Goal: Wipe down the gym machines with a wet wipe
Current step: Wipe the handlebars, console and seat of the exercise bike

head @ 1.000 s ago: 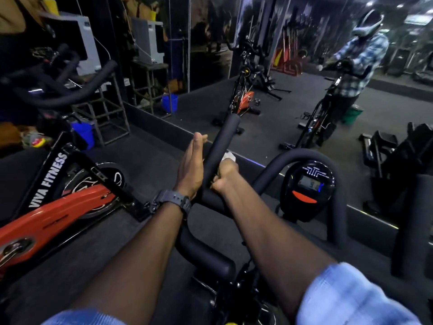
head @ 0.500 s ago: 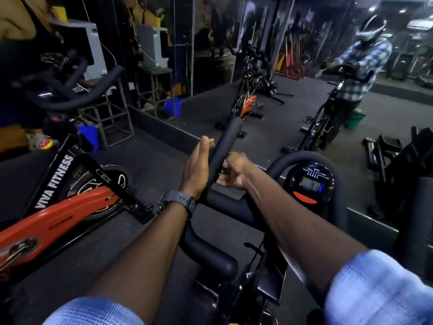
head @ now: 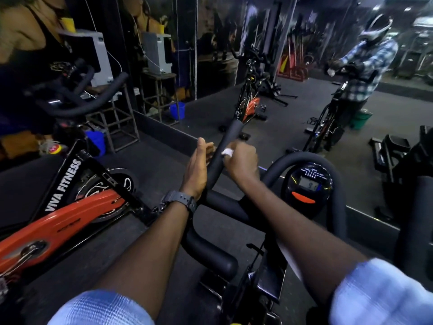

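Two hands on one black foam handlebar prong (head: pixel 225 148) of your spin bike. Your right hand (head: pixel 241 161) is curled round a white wet wipe (head: pixel 227 152), pressing it against the prong's right side; only a small wad shows between the fingers. Your left hand (head: pixel 196 170) lies flat with straight fingers along the prong's left side, gripping nothing. Grey wristwatch (head: pixel 179 200) on the left wrist, light blue sleeves rolled up on both arms.

Readable text: "VIVA FITNESS" in white on the black frame bar of the orange spin bike (head: pixel 68 184) to your left. The round console (head: pixel 309 184), inside the handlebar loop to the right of your hands, has an LCD with digits, an orange button below it and small labels above too tiny to read.

Containers: blue bucket (head: pixel 95 140) on the floor behind the orange bike, beside a metal stand (head: pixel 121 123); contents hidden. Its reflection shows in the wall mirror (head: pixel 210 66). A green bucket (head: pixel 362 118) appears in the mirror near the reflected person in a plaid shirt; contents not visible. A white machine (head: pixel 100 57) sits on top of the stand, label unreadable.
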